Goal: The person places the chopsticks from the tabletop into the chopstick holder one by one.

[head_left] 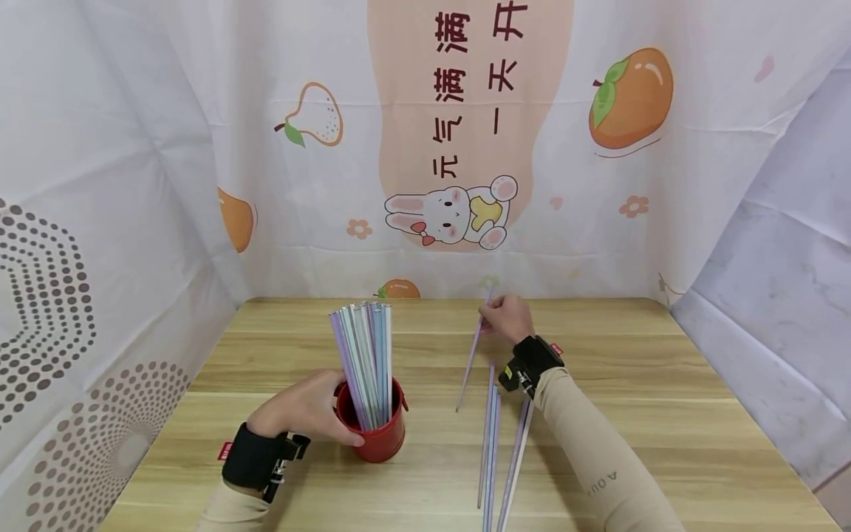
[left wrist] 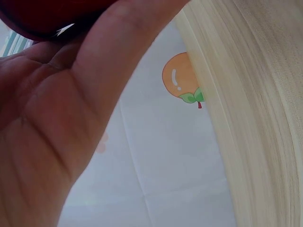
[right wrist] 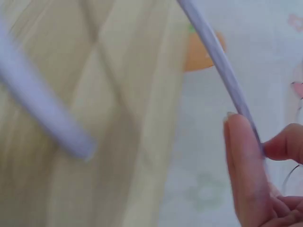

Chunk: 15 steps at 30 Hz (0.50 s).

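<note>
My left hand (head_left: 302, 406) grips the small red bucket (head_left: 385, 443) from its left side, with the thumb across the front. Several long thin sticks (head_left: 366, 362) in lavender, white and blue stand upright in the bucket, leaning slightly left. Toward the back of the table, my right hand (head_left: 508, 318) pinches one thin lavender stick (right wrist: 220, 59) between thumb and fingers. That stick slants, its lower end to the left and nearer me. In the left wrist view, the palm (left wrist: 42, 109) lies under the dark red bucket side (left wrist: 52, 16); most of the fingers are hidden.
Several loose lavender, blue and white sticks (head_left: 490, 451) lie on the wooden table (head_left: 631, 428), partly beside the right forearm. A white printed cloth (head_left: 299, 244) hangs behind the table's back edge, with more cloth at both sides.
</note>
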Each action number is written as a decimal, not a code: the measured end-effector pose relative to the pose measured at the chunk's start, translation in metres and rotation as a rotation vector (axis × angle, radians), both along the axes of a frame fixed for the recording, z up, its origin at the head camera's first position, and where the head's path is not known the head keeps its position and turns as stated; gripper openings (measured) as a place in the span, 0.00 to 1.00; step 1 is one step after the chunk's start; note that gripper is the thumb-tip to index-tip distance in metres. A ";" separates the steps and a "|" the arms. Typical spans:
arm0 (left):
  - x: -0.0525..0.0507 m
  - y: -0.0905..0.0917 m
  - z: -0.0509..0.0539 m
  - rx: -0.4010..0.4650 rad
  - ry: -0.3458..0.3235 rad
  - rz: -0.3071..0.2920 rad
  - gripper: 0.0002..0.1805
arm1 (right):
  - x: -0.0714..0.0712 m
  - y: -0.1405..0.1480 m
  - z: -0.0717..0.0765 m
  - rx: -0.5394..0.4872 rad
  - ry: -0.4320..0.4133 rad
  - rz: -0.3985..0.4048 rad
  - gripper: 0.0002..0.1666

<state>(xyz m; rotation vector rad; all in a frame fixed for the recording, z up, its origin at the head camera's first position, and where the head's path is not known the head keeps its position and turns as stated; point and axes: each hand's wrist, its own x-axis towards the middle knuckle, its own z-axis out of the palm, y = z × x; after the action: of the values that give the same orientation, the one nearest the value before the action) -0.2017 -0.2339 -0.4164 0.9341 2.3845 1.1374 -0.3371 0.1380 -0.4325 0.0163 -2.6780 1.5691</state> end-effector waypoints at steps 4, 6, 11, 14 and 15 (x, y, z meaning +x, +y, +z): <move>0.001 0.000 0.000 -0.006 0.009 0.003 0.40 | 0.008 -0.012 0.016 -0.127 0.065 0.022 0.12; 0.001 0.001 0.000 -0.007 0.010 0.003 0.40 | 0.014 -0.017 0.023 -0.157 0.134 0.046 0.11; 0.001 0.001 0.001 -0.003 0.006 0.003 0.39 | 0.030 -0.028 0.039 -0.185 0.366 0.124 0.08; 0.001 0.001 0.001 -0.003 0.007 0.001 0.39 | 0.039 -0.035 0.049 -0.175 0.498 0.163 0.05; 0.001 0.001 0.001 -0.003 0.007 0.000 0.39 | 0.042 -0.037 0.053 -0.168 0.540 0.175 0.04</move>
<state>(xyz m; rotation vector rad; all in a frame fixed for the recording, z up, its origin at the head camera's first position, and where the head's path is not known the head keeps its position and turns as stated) -0.2009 -0.2330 -0.4155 0.9390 2.3910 1.1325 -0.2949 0.1010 -0.3798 0.5920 -2.1693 1.5477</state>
